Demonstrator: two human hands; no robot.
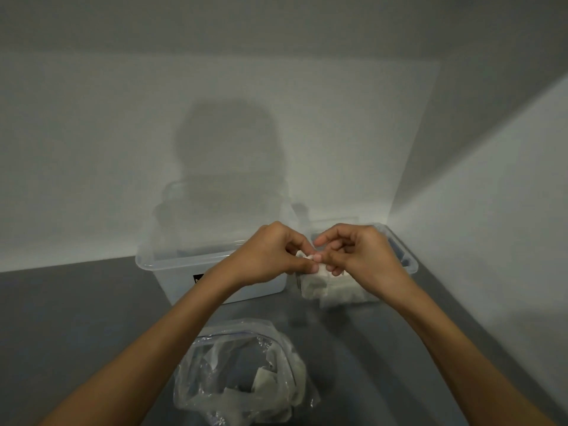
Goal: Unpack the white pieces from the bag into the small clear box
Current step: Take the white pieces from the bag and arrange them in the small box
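Both hands meet above the small clear box (410,265) at the right, by the wall corner. My left hand (270,256) and my right hand (356,256) pinch one small white piece (309,257) between their fingertips, over the box's left edge. Several white pieces (335,289) lie piled inside the box. The clear plastic bag (246,373) sits open on the grey table near me, between my forearms, with a few white pieces (264,382) still showing inside it.
A larger clear tub (172,262) with a black label stands left of the small box, against the back wall. White walls close the scene behind and to the right. The grey table (76,318) stretches out to the left.
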